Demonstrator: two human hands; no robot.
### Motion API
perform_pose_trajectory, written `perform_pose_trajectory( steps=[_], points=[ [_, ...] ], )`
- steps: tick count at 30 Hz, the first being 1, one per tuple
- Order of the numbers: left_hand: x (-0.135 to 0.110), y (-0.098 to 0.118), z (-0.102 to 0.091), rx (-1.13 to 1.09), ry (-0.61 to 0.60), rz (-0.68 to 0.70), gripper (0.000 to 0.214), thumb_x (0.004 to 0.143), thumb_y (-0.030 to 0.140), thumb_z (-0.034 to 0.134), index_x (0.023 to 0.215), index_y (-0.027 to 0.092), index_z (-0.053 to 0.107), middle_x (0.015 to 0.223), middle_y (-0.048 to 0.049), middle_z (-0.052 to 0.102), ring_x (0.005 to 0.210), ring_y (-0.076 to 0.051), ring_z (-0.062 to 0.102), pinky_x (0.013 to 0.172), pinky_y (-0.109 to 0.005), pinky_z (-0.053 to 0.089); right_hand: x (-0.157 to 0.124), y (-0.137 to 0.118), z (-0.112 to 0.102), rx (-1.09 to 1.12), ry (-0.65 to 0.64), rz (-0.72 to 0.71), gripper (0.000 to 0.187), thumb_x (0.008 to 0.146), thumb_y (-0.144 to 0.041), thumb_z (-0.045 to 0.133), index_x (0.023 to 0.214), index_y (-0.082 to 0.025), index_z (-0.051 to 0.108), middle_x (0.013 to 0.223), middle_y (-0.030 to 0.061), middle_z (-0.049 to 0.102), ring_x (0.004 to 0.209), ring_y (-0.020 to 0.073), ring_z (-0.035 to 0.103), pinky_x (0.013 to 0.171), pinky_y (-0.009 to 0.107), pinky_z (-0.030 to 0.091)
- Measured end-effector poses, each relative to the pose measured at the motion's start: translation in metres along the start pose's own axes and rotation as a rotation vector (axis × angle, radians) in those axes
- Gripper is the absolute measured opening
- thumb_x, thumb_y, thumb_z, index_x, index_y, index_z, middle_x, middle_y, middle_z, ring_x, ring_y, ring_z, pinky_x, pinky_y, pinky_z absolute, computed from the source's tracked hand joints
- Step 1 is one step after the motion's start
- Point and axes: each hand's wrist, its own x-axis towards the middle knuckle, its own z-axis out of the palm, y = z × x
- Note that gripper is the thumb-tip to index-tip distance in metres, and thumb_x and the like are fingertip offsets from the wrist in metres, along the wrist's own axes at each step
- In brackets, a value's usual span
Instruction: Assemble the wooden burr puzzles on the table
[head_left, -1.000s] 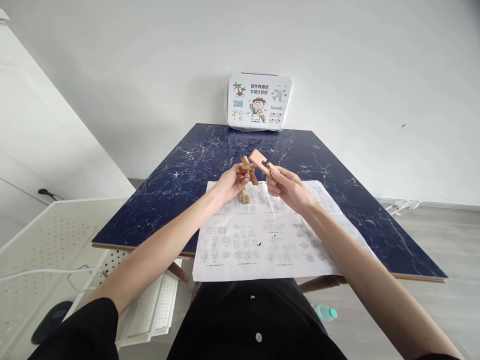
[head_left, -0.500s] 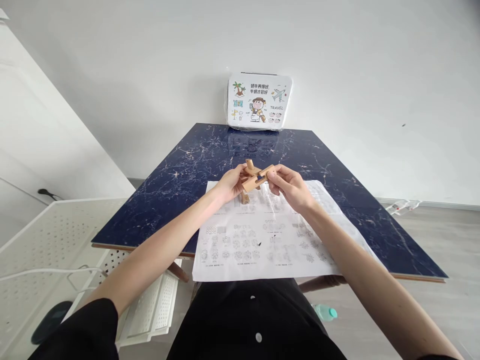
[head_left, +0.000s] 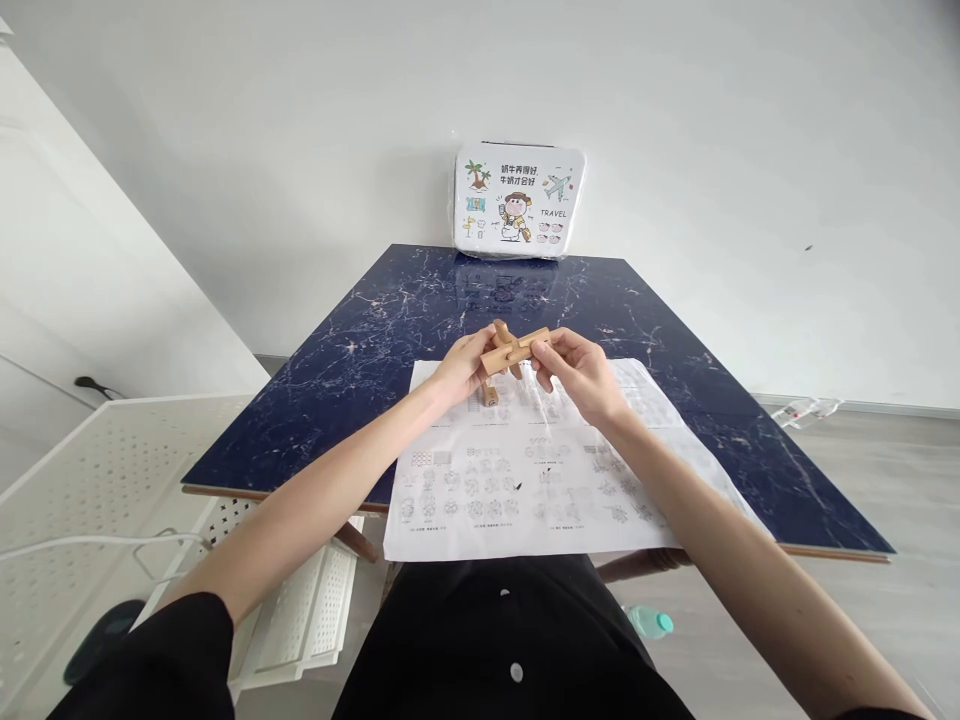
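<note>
Both hands meet over the far end of a printed sheet point(head_left: 525, 480) that lies on the dark blue marbled surface point(head_left: 390, 330). Between them is a small wooden puzzle point(head_left: 512, 348) of crossed bars, held up off the sheet near the middle of the surface. The left hand point(head_left: 461, 368) has its grip clamped on the puzzle's left end, fingers curled around the bars. The right hand point(head_left: 577, 375) has its grip clamped on the right end of the long bar, thumb and fingertips pinching it. That bar runs nearly level from left to right, with shorter bars crossing it at the middle.

Just under the left hand a loose wooden piece point(head_left: 490, 396) rests on the sheet. The sheet's near edge hangs over the near edge of the surface. At the far edge a white case point(head_left: 517, 200) with cartoon prints stands against the wall. A white perforated rack point(head_left: 90, 470) stands to the left, and a bottle point(head_left: 649, 622) lies on the floor below.
</note>
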Motion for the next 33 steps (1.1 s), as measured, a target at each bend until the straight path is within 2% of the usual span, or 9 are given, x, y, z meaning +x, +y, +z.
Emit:
perform_pose_trajectory(
  steps=[5,12,17,20,22,25,28,30,33],
  points=[
    [-0.007,0.001,0.005,-0.049,-0.024,0.053,0.034,0.112,0.038,0.055,0.09,0.018,0.072,0.081,-0.0055,0.07,0.067,-0.012,0.06,0.062,-0.025,0.048,0.001,0.007,0.0,0.014,0.038,-0.022,0.037,0.096,-0.06,0.079,0.097,-0.024,0.072,0.08,0.0006,0.067,0.057,0.0116,0.055,0.055,0.033,0.041],
    [-0.006,0.004,0.002,0.028,-0.189,0.013,0.032,0.109,0.04,0.057,0.092,0.017,0.071,0.079,-0.0047,0.065,0.062,-0.011,0.053,0.057,-0.026,0.042,0.003,0.009,-0.003,0.042,0.068,-0.015,0.038,0.094,-0.061,0.081,0.094,-0.024,0.073,0.08,0.0005,0.064,0.061,0.0123,0.052,0.057,0.032,0.042],
    [-0.01,0.003,0.006,0.271,-0.275,0.06,0.044,0.108,0.053,0.057,0.087,0.016,0.07,0.088,-0.0095,0.069,0.068,-0.012,0.058,0.065,-0.029,0.048,0.01,0.013,-0.012,0.297,0.175,0.163,0.034,0.095,-0.055,0.077,0.085,-0.025,0.066,0.073,-0.0016,0.056,0.059,0.0124,0.048,0.056,0.029,0.046],
    [-0.016,-0.001,0.012,0.423,-0.239,0.142,0.043,0.107,0.06,0.055,0.104,0.019,0.068,0.095,-0.0101,0.072,0.071,-0.015,0.064,0.065,-0.03,0.049,0.014,0.017,-0.016,0.373,0.205,0.226,0.024,0.094,-0.048,0.074,0.09,-0.025,0.067,0.079,0.0007,0.063,0.063,0.0138,0.055,0.062,0.029,0.053],
    [-0.02,-0.003,0.014,0.566,-0.165,0.205,0.039,0.108,0.059,0.053,0.114,0.021,0.063,0.089,-0.0081,0.071,0.07,-0.017,0.065,0.063,-0.032,0.047,0.016,0.019,-0.017,0.397,0.206,0.244,0.021,0.094,-0.045,0.074,0.091,-0.025,0.068,0.081,0.0017,0.066,0.066,0.0148,0.059,0.067,0.029,0.058],
    [-0.024,-0.005,0.014,0.82,-0.047,0.352,0.032,0.111,0.053,0.051,0.103,0.023,0.058,0.081,-0.0064,0.067,0.066,-0.018,0.061,0.065,-0.034,0.043,0.018,0.023,-0.018,0.422,0.238,0.269,0.019,0.093,-0.043,0.075,0.092,-0.025,0.069,0.081,0.0016,0.067,0.067,0.0145,0.061,0.068,0.028,0.059],
    [-0.022,-0.007,0.008,0.987,0.037,0.543,0.022,0.108,0.044,0.058,0.103,0.022,0.058,0.1,-0.0105,0.069,0.084,-0.022,0.064,0.075,-0.035,0.046,0.019,0.027,-0.02,0.425,0.29,0.304,0.017,0.093,-0.04,0.076,0.092,-0.024,0.07,0.081,0.0014,0.068,0.066,0.0133,0.062,0.067,0.027,0.059],
    [-0.018,-0.009,0.004,1.026,0.016,0.599,0.021,0.107,0.04,0.059,0.116,0.022,0.06,0.114,-0.0126,0.069,0.097,-0.025,0.065,0.083,-0.037,0.047,0.019,0.03,-0.021,0.419,0.306,0.339,0.017,0.093,-0.039,0.076,0.094,-0.023,0.072,0.083,0.0022,0.07,0.065,0.013,0.062,0.067,0.026,0.06],
    [-0.014,-0.012,0.0,1.089,-0.069,0.607,0.02,0.107,0.036,0.057,0.118,0.021,0.064,0.113,-0.0134,0.071,0.101,-0.027,0.065,0.09,-0.04,0.047,0.016,0.036,-0.023,0.427,0.275,0.391,0.019,0.093,-0.037,0.079,0.098,-0.019,0.075,0.086,0.0041,0.072,0.067,0.0125,0.064,0.068,0.025,0.061]
  ],
)
